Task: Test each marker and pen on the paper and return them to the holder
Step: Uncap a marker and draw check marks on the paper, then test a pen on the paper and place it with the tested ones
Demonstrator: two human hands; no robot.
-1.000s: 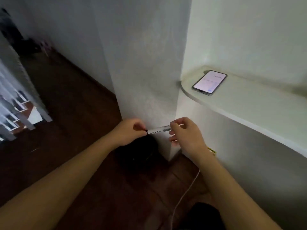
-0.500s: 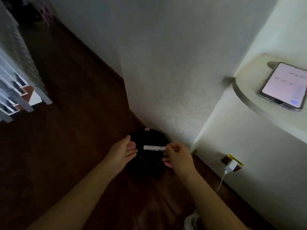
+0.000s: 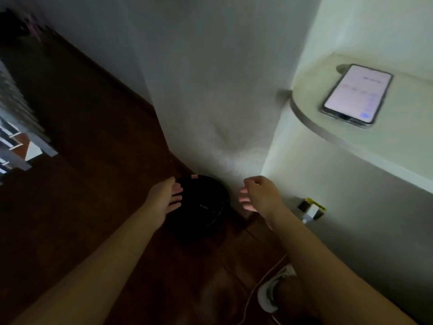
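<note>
A round black container (image 3: 203, 202) stands on the dark wooden floor against the foot of a white wall. My left hand (image 3: 164, 200) is at its left rim with straight fingers, touching or nearly touching it. My right hand (image 3: 260, 195) hovers just right of it, fingers relaxed and empty. The white marker is not visible; the inside of the container is too dark to make out. No paper is in view.
A lit phone (image 3: 356, 95) lies on a curved white shelf (image 3: 328, 134) at upper right. A wall socket with a charger plug (image 3: 311, 208) sits low on the right wall, its white cable (image 3: 262, 282) running over the floor. A stair railing (image 3: 14, 127) is at far left.
Both hands lowered the white marker over the black container; now neither hand holds it and the marker is out of sight. The view has tilted down.
</note>
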